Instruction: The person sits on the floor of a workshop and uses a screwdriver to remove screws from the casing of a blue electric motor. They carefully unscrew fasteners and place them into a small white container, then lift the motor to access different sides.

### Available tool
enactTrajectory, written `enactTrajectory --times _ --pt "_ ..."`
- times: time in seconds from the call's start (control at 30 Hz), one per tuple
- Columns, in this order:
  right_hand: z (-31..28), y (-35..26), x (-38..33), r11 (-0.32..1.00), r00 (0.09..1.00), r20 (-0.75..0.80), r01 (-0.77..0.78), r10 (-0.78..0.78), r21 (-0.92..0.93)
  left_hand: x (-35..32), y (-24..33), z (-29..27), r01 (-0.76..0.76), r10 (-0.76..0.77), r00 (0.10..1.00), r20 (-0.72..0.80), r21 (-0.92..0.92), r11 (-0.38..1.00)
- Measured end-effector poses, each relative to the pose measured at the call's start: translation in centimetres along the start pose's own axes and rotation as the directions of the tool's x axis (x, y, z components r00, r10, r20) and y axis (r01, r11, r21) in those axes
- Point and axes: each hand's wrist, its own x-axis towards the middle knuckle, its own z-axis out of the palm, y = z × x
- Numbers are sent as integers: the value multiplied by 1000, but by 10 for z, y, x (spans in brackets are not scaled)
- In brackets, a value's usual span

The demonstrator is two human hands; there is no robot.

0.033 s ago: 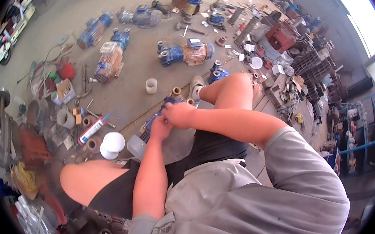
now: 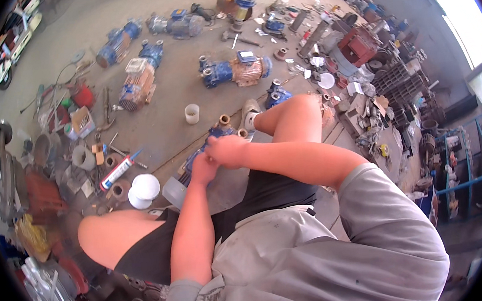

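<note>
Blue-painted metal shows between our knees: a small blue pump body with brass-coloured ports [image 2: 212, 138] sits on the grey concrete floor [image 2: 168, 108], mostly covered by our hands. Our left hand [image 2: 201, 168] is closed over the near end of this pump, fingers curled against it, though we cannot tell how tightly it grips. Our right hand [image 2: 226, 150] lies just beyond and partly over the left, fist-like and pressed onto the top of the same pump; whether it holds a tool or only the casing is hidden by the knuckles.

Just left of the pump lies a translucent plastic container [image 2: 174, 192], and beside that a white round plastic lid [image 2: 144, 189]. Farther left a white sealant tube with a red and blue label [image 2: 118, 171] rests on the floor at a slant. A small white plastic cup [image 2: 192, 113] stands upright on the far side of our hands, well apart from them.

Farther off sit a blue and orange electric pump motor [image 2: 237, 70] and, to its left, an orange finned motor with a blue end [image 2: 135, 88]. Our right knee [image 2: 295, 114] is raised just right of the hands; the left thigh [image 2: 110, 233] lies near and left.
</note>
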Motion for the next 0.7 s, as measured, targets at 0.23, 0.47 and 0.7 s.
enactTrajectory --times 0.23,0.47,0.7 --pt "-20 -18 9 944 930 217 -321 297 83 -2 -2 2 -122 123 992 13 243 962" --pt "3 -14 -8 979 945 255 -204 204 -28 -9 7 9 -123 112 990 80 144 982" --pt "-4 -18 1 982 989 121 -60 82 -180 2 -31 9 -164 161 986 33 257 952"
